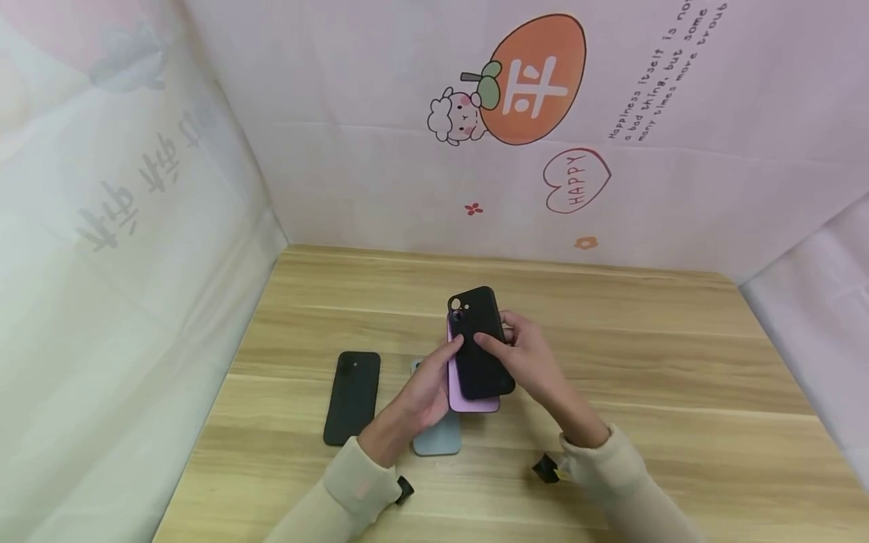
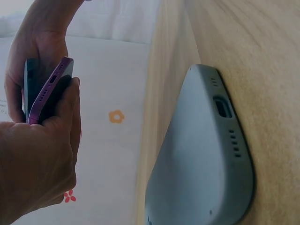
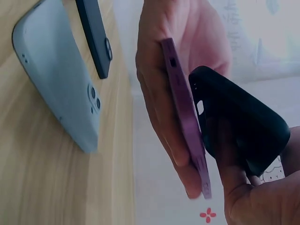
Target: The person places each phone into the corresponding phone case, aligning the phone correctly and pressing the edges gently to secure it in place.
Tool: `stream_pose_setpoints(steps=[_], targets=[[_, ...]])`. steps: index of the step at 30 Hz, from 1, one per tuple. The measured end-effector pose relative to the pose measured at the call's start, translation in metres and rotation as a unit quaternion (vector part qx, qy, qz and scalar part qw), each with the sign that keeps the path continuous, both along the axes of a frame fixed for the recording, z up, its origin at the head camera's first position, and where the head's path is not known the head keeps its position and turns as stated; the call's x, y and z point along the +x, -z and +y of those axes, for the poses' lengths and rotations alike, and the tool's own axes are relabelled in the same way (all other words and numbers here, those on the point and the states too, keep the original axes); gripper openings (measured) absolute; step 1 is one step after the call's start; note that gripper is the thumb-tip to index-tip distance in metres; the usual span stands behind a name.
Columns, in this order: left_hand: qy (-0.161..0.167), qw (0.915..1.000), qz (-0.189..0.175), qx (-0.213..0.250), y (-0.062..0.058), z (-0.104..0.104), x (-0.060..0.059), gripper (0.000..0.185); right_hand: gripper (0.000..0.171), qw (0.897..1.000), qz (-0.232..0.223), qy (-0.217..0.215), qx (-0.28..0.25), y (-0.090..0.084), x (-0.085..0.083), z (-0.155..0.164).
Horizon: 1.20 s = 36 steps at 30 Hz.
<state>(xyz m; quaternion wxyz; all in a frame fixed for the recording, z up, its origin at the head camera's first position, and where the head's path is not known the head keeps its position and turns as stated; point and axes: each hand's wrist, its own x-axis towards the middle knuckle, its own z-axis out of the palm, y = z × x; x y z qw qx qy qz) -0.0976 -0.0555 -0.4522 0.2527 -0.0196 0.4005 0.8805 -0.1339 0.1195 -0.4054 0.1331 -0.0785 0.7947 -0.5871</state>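
Observation:
Above the middle of the wooden table (image 1: 645, 362), both hands hold a purple phone (image 1: 475, 404) with a black case (image 1: 477, 343) lying askew over its back. My left hand (image 1: 434, 377) grips the purple phone (image 2: 47, 91) by its left edge. My right hand (image 1: 526, 358) pinches the black case (image 3: 239, 122), which stands off the purple phone (image 3: 187, 122) at an angle. Below the hands a grey-blue case (image 1: 437, 439) lies flat on the table, partly hidden by my left wrist.
A second black phone case (image 1: 351, 396) lies flat to the left of the hands, also seen in the right wrist view (image 3: 96, 37). The grey-blue case (image 2: 201, 150) fills the left wrist view. Printed pink cloth walls (image 1: 407, 151) enclose the table on three sides.

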Motion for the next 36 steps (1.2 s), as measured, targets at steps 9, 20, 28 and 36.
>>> stream_pose_setpoints(steps=[9, 20, 28, 36], targets=[[-0.007, 0.9999, -0.013, -0.004, -0.002, -0.001, 0.001, 0.053, 0.030, 1.000, -0.010, 0.015, -0.021, 0.006, 0.003, -0.011], [-0.010, 0.9998, -0.013, -0.009, -0.001, -0.002, 0.002, 0.052, 0.033, 1.000, -0.007, -0.005, -0.002, 0.007, 0.003, -0.010], [-0.028, 0.9994, -0.019, -0.009, 0.000, -0.002, 0.003, 0.053, 0.044, 0.997, 0.053, 0.009, 0.047, 0.003, 0.005, -0.005], [-0.032, 0.9994, -0.008, -0.009, 0.000, -0.002, 0.005, 0.052, 0.040, 0.974, 0.168, 0.021, 0.149, 0.001, 0.011, -0.001]])
